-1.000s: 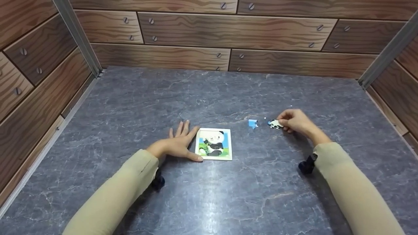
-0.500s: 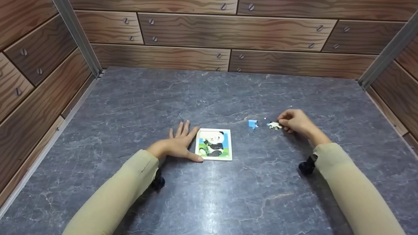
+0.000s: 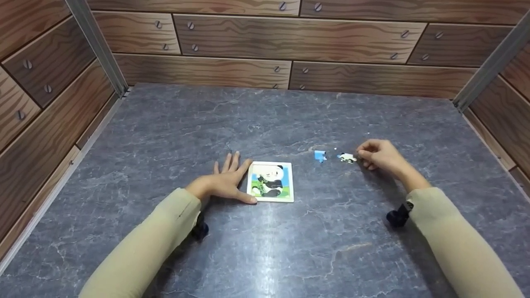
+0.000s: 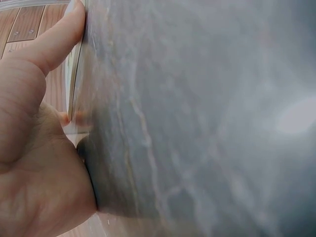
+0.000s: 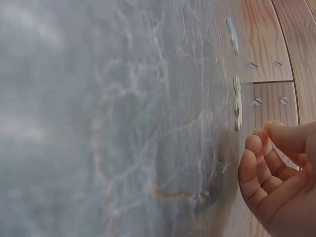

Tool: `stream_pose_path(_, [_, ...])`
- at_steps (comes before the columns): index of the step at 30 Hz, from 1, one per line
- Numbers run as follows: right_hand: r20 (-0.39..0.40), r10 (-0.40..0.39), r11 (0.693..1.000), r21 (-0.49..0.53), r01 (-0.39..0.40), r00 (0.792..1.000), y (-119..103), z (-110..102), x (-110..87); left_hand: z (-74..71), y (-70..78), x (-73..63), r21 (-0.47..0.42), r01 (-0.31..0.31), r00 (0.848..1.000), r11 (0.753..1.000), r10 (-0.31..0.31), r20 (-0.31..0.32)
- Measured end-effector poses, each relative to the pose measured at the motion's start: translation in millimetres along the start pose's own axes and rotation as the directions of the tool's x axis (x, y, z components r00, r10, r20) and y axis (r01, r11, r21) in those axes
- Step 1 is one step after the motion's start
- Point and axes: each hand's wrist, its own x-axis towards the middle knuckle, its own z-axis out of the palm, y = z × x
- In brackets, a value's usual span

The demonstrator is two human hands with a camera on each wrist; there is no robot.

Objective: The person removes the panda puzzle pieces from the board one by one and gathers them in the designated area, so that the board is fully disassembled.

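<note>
My left hand (image 3: 223, 182) lies with fingers spread at the left side of a panda jigsaw puzzle (image 3: 271, 182) in a white frame. Its thumb touches the lower left corner and its index finger the upper left one. In the left wrist view the thumb (image 4: 61, 39) rests against the frame's thin edge. My right hand (image 3: 381, 157) is at the right of a pale puzzle piece (image 3: 348, 157) with dark patches. Its fingers are curled, thumb and forefinger together. In the right wrist view a small gap separates the fingertips from the piece (image 5: 238, 106), and nothing shows between them.
A blue puzzle piece (image 3: 319, 155) lies on the dark marbled tabletop (image 3: 323, 240), left of the pale one. A tiny white speck (image 3: 335, 148) sits between and behind them. Wood-patterned walls (image 3: 232, 37) enclose the back and sides. A black wrist camera (image 3: 398, 216) hangs under the right sleeve.
The pale piece has shifted slightly left and turned a little. My right hand has let go of it and drawn back slightly right. My left hand stays in place.
</note>
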Motion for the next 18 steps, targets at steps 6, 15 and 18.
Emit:
stream_pose_path(6, [0.012,-0.03,1.0,0.011,0.029,0.999,-6,8,-12.6,-0.4,-0.2,-1.5,-0.002,0.003,1.0,1.0,-0.003,-0.006])
stream_pose_path(15, [0.035,-0.048,0.997,0.058,0.046,0.998,-15,28,-22.8,-1.2,1.6,-2.5,-0.004,0.003,1.0,1.0,-0.003,0.005])
stream_pose_path(18, [0.038,-0.059,0.997,0.047,0.057,0.998,-21,36,-24.8,-0.9,1.9,-1.4,-0.003,-0.005,1.0,1.0,0.005,0.003])
